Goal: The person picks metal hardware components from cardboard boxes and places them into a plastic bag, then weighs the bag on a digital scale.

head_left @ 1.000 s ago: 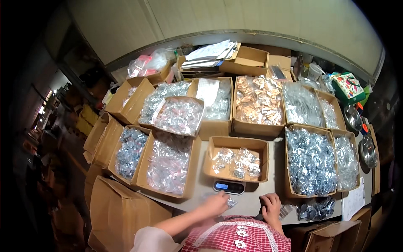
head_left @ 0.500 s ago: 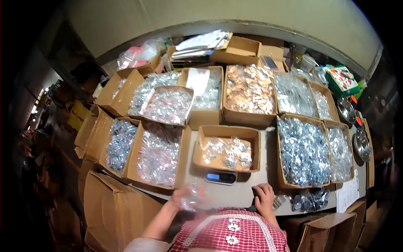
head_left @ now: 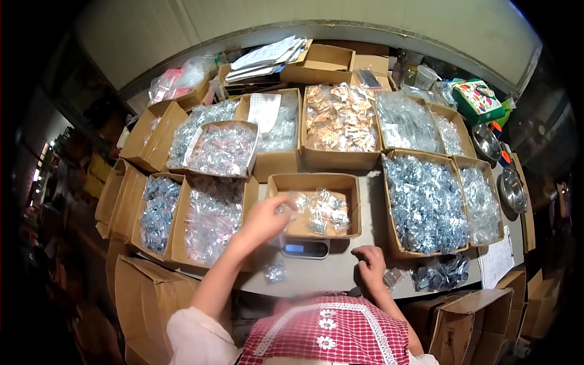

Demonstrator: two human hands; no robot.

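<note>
My left hand is at the left wall of a small cardboard box, fingers bent over the rim and closed on a clear plastic bag, mostly hidden by the hand. Inside the box are several clear packets with small shiny parts. A digital scale with a lit display shows at the box's front side. Another small clear packet lies on the table below my left forearm. My right hand rests on the table's near edge, holding nothing, fingers loosely bent and apart, beside a small packet.
Cardboard boxes full of bagged parts crowd both sides: silvery ones at right, clear ones at left, copper-coloured ones behind. Dark parts in plastic and a paper sheet lie at right. Steel bowls stand far right.
My left hand has moved up and forward from the table's near edge to the small box. A clear packet now lies on the table where it was. My right hand stays put.
</note>
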